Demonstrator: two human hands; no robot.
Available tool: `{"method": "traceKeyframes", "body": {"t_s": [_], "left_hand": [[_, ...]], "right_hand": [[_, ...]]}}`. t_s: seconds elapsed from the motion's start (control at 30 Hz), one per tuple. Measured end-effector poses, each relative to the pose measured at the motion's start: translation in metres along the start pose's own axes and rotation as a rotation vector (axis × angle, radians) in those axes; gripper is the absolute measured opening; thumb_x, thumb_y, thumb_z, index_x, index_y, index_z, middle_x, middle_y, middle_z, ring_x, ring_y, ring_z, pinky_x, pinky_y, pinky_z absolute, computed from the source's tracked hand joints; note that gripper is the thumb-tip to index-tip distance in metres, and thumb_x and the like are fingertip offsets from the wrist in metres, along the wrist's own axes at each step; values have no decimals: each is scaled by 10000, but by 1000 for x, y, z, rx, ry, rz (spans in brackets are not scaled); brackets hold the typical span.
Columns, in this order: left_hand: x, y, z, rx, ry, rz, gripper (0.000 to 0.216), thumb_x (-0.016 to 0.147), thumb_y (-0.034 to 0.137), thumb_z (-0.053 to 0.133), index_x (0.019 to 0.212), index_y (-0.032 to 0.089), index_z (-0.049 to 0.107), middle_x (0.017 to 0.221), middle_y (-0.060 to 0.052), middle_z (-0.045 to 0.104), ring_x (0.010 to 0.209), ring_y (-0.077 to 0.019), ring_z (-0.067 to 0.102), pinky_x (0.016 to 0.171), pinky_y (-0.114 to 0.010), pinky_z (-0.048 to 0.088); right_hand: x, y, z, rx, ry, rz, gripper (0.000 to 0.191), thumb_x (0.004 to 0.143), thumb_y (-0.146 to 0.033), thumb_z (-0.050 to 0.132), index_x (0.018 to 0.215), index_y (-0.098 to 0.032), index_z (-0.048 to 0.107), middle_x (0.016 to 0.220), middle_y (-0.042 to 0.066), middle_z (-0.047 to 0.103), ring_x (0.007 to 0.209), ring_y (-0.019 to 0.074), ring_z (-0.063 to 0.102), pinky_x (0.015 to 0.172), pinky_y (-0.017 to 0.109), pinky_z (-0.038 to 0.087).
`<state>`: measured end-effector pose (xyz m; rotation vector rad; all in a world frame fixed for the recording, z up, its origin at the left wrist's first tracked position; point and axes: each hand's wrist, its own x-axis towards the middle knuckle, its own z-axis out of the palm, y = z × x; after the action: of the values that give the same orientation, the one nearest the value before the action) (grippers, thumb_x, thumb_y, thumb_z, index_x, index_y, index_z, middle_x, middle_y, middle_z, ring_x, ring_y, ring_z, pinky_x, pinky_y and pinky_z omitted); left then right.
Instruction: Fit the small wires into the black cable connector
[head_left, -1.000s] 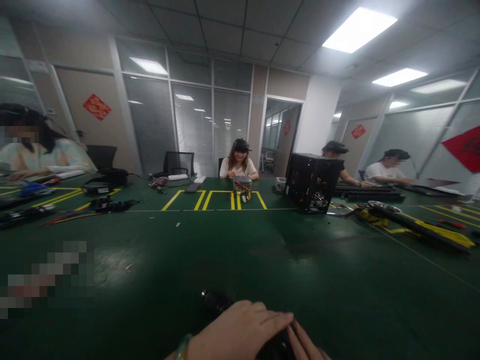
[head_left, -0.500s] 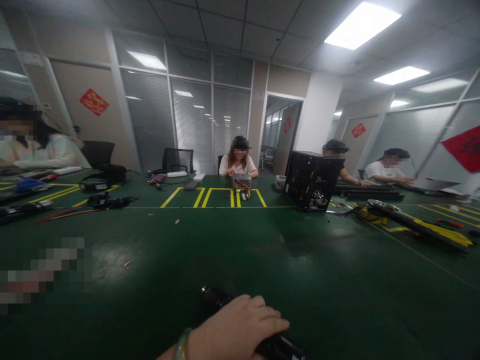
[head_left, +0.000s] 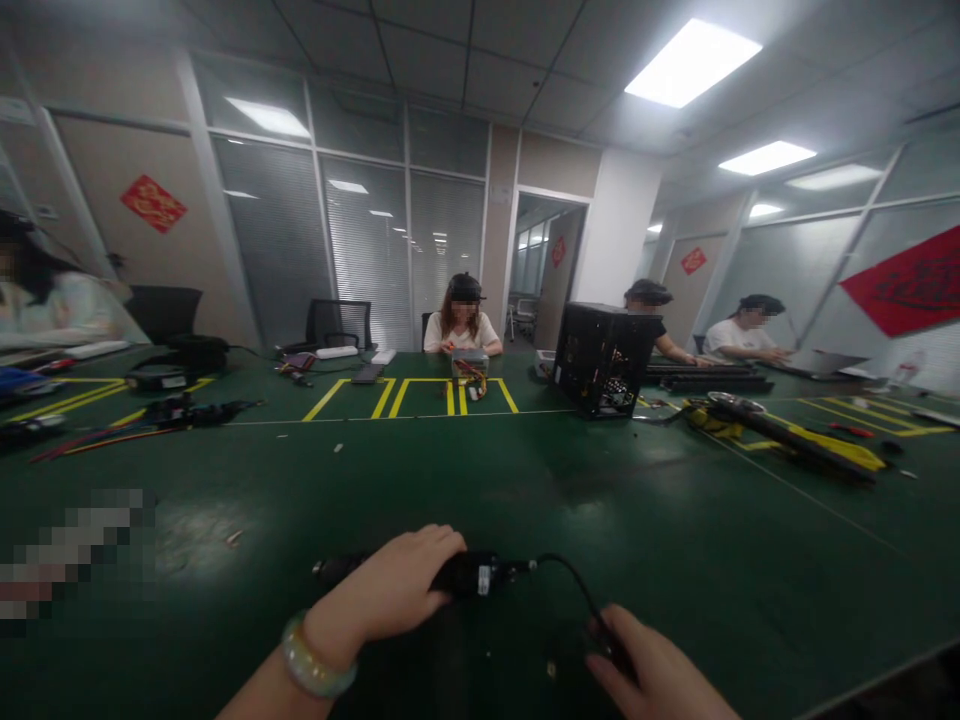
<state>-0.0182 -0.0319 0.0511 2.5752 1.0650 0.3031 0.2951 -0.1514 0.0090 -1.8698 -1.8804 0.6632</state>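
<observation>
— Moved up into view since a moment ago, the left hand grasps what?
— A black tool: a dark cylinder with a small white label, held crosswise low over the green counter, near its front edge.
— And its right end?
— A thin black cable arcs from it down to the right hand, back in the picture, fingers closed on the cable.
</observation>
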Motion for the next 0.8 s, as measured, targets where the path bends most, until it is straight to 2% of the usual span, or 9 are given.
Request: {"method": "traceKeyframes", "body": {"t_s": [0.03,0.1,0.13,0.27,0.4,0.53,0.67,0.77,0.8], "left_hand": [[-1,-8,-2,3,-3,-27,340,782,214,629,1106,283,555,1129,-8,579,1039,-221,554,938,-349,416],[-3,-24,-6,6,-11,-69,326,787,221,626,1101,277,556,1127,-9,576,1048,-221,551,941,-347,411],[-4,-30,-8,11,-4,-93,323,789,222,621,1101,274,556,1140,-10,570,1060,-222,547,941,-346,409],[-8,-47,-14,-3,-30,-149,338,784,223,612,1114,259,552,1175,-26,553,1091,-233,531,945,-351,408],[-10,-56,-15,-22,-39,-181,344,767,214,609,1105,242,553,1161,-44,552,1079,-243,528,945,-368,407],[-14,-64,-17,-26,-49,-193,335,776,237,609,1107,249,558,1145,-38,557,1064,-238,532,931,-366,414],[-14,-57,-20,13,-26,-194,369,780,312,626,1141,253,577,1149,-53,569,1067,-255,535,937,-381,421],[-3,-37,-11,64,67,-94,666,707,395,726,1316,270,489,1270,-61,535,1176,-281,474,1032,-400,364],[3,-29,-5,77,99,-71,650,739,400,706,1334,275,474,1297,-58,528,1202,-279,460,1046,-400,352]], "right_hand": [[10,-9,-3,-29,27,16,183,854,-253,575,1013,-218,657,958,78,709,862,235,686,737,297,534],[30,-28,-2,-37,63,2,429,894,-224,506,1323,-224,479,956,66,704,841,223,688,704,289,516],[38,-37,1,-51,56,-28,455,909,-199,476,1360,-238,437,951,56,697,823,213,687,691,280,507],[66,-63,16,-250,97,-157,196,864,-143,524,965,-199,682,1051,88,613,901,229,642,799,306,481],[90,-69,16,-228,62,-236,184,880,-222,565,866,-200,747,1042,81,572,938,228,602,876,337,449],[113,-67,7,-21,-142,-226,236,899,-356,568,865,-242,773,1017,46,598,836,174,602,688,258,452],[135,-64,6,239,-407,-173,257,912,-370,555,979,-225,756,837,11,696,600,110,553,515,199,381],[150,-63,14,340,-393,-155,256,888,-378,601,913,-178,759,723,3,700,502,87,500,462,188,340],[155,-63,18,354,-380,-161,254,881,-374,613,884,-165,757,694,3,691,489,84,491,455,187,335]]}}
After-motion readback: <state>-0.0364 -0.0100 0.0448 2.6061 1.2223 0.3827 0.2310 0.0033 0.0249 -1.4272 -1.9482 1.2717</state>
